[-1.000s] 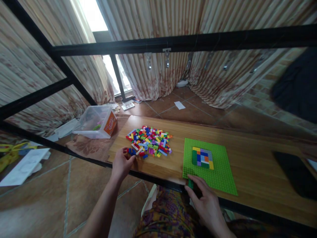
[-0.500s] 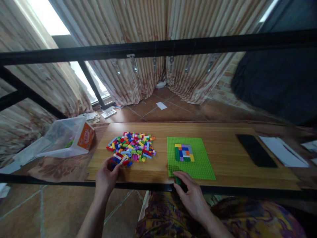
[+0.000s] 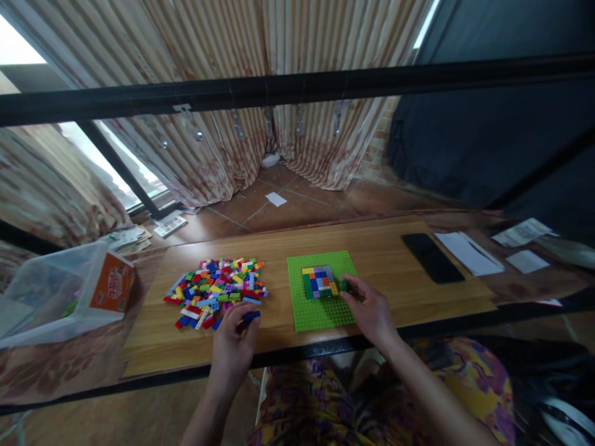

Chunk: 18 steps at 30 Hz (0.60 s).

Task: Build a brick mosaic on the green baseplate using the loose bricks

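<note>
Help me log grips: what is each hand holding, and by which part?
Left hand: a blue brick, by one end. Right hand: a green brick; exactly where is unclear.

Lit from the left by a bright window (image 3: 21,46), hung with striped curtains (image 3: 214,52) down to a brown tiled floor (image 3: 307,204), crossed by a black bar (image 3: 297,91), backed by a tan brick-patterned wall (image 3: 377,145) beside dark blue fabric (image 3: 469,136), furnished with a wood-topped bench (image 3: 379,251).

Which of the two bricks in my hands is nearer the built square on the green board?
The green brick in your right hand: it is close to the square, while the blue brick in your left hand is near the loose pile.
</note>
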Each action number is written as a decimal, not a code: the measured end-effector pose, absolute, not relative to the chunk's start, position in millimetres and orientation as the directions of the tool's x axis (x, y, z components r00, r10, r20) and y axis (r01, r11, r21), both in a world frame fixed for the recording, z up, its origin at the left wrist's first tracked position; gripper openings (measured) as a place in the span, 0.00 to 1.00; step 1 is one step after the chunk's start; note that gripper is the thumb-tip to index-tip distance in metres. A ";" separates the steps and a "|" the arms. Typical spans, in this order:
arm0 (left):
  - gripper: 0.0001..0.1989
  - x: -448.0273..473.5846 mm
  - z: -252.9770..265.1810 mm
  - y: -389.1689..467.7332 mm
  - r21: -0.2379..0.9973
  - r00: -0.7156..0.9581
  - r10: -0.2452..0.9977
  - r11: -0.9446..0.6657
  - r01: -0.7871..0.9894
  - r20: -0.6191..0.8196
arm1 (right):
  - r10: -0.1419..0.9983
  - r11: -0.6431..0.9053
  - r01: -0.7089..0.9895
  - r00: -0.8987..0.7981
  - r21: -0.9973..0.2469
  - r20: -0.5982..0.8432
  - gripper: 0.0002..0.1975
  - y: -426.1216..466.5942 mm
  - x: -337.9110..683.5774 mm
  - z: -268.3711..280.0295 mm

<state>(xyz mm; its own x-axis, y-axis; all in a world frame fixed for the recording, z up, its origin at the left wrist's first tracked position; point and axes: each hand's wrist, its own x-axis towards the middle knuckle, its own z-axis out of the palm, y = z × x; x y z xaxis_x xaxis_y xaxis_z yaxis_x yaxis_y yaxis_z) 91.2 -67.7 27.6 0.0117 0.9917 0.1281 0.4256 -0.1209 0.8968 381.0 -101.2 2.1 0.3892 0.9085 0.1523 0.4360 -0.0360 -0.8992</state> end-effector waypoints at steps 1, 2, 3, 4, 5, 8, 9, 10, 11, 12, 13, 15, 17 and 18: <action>0.09 102.6 27.5 -66.4 0.898 0.064 0.988 -0.155 0.412 0.141 | 0.904 -0.035 0.449 0.394 -0.893 0.163 0.17 -96.6 383.6 2.0; 0.08 113.1 27.3 -64.3 0.898 0.106 0.982 -0.186 0.399 0.156 | 0.902 -0.034 0.461 0.397 -0.887 0.172 0.17 -92.2 385.4 2.0; 0.08 122.7 26.9 -61.4 0.896 0.138 0.975 -0.213 0.390 0.172 | 0.901 -0.032 0.472 0.395 -0.881 0.179 0.17 -87.8 386.6 1.9; 0.07 131.2 26.2 -57.7 0.891 0.163 0.968 -0.238 0.387 0.188 | 0.903 -0.030 0.483 0.388 -0.875 0.183 0.17 -83.3 387.5 2.0; 0.07 138.5 25.3 -53.3 0.882 0.184 0.961 -0.263 0.390 0.205 | 0.908 -0.028 0.498 0.375 -0.867 0.186 0.17 -78.6 388.0 2.4; 0.08 154.9 20.7 -38.0 0.846 0.231 0.941 -0.326 0.422 0.248 | 0.929 -0.021 0.554 0.318 -0.832 0.187 0.18 -63.1 389.2 5.5; 0.09 158.8 18.7 -32.9 0.833 0.242 0.935 -0.343 0.434 0.259 | 0.938 -0.018 0.576 0.294 -0.818 0.186 0.19 -57.6 389.7 7.3; 0.09 162.2 16.6 -28.2 0.821 0.253 0.929 -0.359 0.445 0.270 | 0.946 -0.015 0.598 0.269 -0.801 0.183 0.21 -52.2 390.2 9.4; 0.09 165.1 14.4 -24.1 0.808 0.263 0.923 -0.374 0.455 0.280 | 0.954 -0.010 0.622 0.240 -0.783 0.178 0.22 -46.9 390.7 11.5; 0.10 167.7 12.1 -20.6 0.794 0.270 0.918 -0.390 0.467 0.291 | 0.963 -0.003 0.647 0.209 -0.763 0.173 0.24 -41.9 391.1 13.6; 0.10 169.8 9.9 -17.8 0.779 0.278 0.912 -0.404 0.480 0.302 | 0.971 0.007 0.671 0.174 -0.741 0.166 0.25 -37.2 391.3 15.3; 0.11 173.0 5.3 -14.3 0.745 0.291 0.902 -0.428 0.512 0.319 | 0.983 0.038 0.715 0.099 -0.698 0.155 0.27 -29.0 391.0 17.3; 0.12 174.8 1.1 -13.1 0.709 0.306 0.894 -0.446 0.545 0.327 | 0.990 0.074 0.745 0.027 -0.663 0.140 0.29 -22.6 389.8 17.3; 0.12 175.2 -0.7 -13.0 0.693 0.314 0.891 -0.453 0.561 0.328 | 0.992 0.088 0.753 -0.005 -0.652 0.129 0.29 -20.0 389.1 16.6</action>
